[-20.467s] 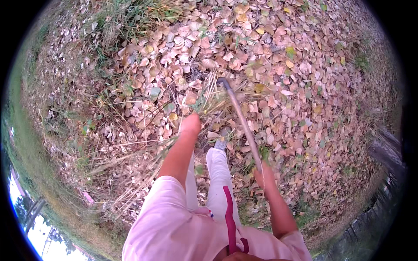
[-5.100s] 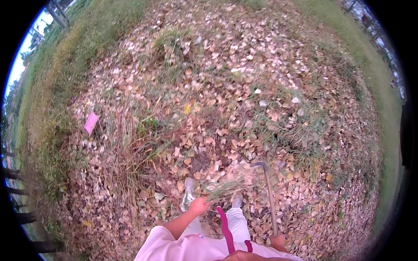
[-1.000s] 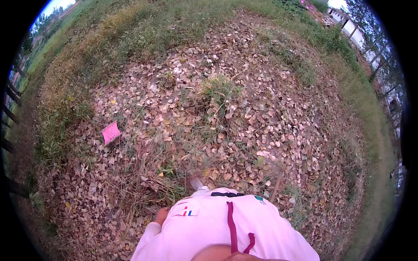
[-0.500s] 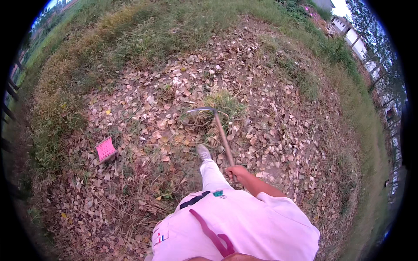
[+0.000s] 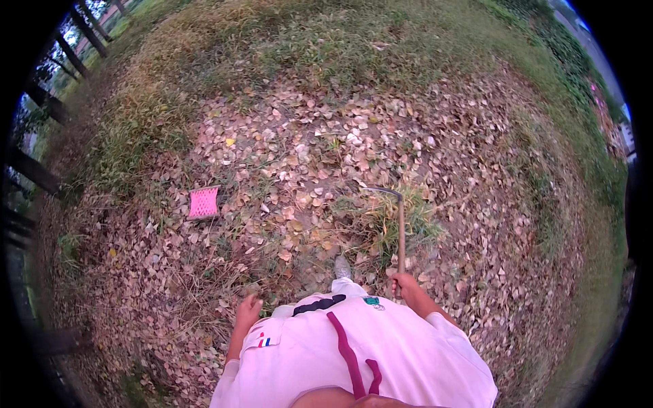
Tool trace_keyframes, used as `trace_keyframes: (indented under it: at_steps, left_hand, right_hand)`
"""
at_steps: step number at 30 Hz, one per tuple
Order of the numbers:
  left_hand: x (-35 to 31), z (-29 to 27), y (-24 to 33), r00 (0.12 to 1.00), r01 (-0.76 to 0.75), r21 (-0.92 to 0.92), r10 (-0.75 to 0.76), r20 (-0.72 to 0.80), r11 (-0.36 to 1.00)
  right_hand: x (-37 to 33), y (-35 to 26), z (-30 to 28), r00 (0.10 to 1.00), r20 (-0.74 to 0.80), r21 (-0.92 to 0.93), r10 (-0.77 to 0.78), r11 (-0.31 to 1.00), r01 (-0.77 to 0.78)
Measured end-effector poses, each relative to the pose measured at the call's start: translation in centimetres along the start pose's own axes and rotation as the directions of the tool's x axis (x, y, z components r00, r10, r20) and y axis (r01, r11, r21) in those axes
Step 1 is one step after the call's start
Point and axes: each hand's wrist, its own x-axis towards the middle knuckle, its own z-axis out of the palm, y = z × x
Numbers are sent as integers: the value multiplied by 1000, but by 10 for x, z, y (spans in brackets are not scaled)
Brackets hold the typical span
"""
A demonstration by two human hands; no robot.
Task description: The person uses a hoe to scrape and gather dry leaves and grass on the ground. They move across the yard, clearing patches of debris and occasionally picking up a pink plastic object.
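Note:
My right hand (image 5: 406,285) is wrapped round the wooden handle of a sickle (image 5: 400,234). The sickle's curved metal blade points left and hangs over a tuft of green grass (image 5: 416,221) that stands among dry leaves. Whether the blade touches the grass, I cannot tell. Low on the left beside my body, my left hand (image 5: 249,308) holds nothing, its fingers loosely bent. Left of the tuft and farther out than my left hand, a small pink mesh stool (image 5: 204,202) sits on the leaves.
Fallen brown leaves (image 5: 299,160) cover the ground around me. My grey shoe (image 5: 342,266) is just short of the grass tuft. Taller weeds (image 5: 146,139) grow at the far left, with tree trunks (image 5: 34,170) beyond. Dry stalks (image 5: 211,275) lie near my left hand.
My left hand has come into view at the lower left. The view has turned, so the stool and grass tuft appear farther right. My right hand still holds the sickle, now more upright in view.

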Motion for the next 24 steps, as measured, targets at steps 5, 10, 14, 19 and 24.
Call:
trace_keyframes:
  at_steps: [5,10,14,19,24]
  left_hand:
    - [19,-17,155,985,-171,-210,175,3,963]
    - [39,7,40,987,-7,123,-13,161,992]
    - [25,6,-35,930,192,341,-282,236,920]
    - [62,-67,-22,886,299,346,-394,244,889]
    - [168,-117,-68,940,260,93,-274,202,961]
  right_hand:
    - [42,-37,-24,1000,-11,195,-5,981,8]
    - [50,-75,-7,995,-24,355,92,932,-78]
    - [46,-96,29,998,9,286,67,956,-66]
    - [24,-102,89,996,23,-134,-84,987,86]
    - [33,-124,207,979,-36,-516,-199,843,152]
